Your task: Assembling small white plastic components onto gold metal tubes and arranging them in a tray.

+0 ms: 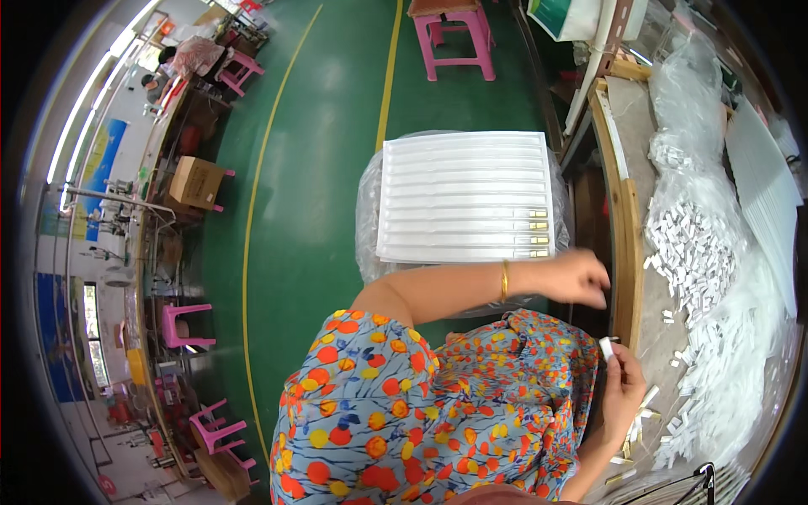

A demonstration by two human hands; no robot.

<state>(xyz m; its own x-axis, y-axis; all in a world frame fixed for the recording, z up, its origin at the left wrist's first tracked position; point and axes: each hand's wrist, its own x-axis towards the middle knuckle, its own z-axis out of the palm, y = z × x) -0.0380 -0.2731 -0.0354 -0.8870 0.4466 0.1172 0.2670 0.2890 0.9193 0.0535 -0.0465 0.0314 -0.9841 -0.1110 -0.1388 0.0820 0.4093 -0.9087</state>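
Observation:
My left hand (pixel 581 279), its fingers curled together and slightly blurred, is between the white ridged tray (pixel 463 160) and the wooden bench edge. I cannot make out whether anything is in its fingers. Below it, close to the bench, my right hand (pixel 624 389) pinches a small white rectangular piece (pixel 607 348) upright between thumb and fingers. The tray lies on clear plastic (pixel 368 244). Several small gold-and-white pieces (pixel 539 226) sit at the right end of its nearer rows. A few slim white and gold pieces (pixel 641 422) lie on the bench beside my right hand.
White pieces (pixel 690 252) heap on the bench (pixel 631 118) at right, around a clear plastic bag (pixel 686 93). Thin white sheets (pixel 762 202) stand stacked behind them. A pink stool (pixel 454 42) is ahead; more pink stools (pixel 187 325) and a cardboard box (pixel 198 183) are far left.

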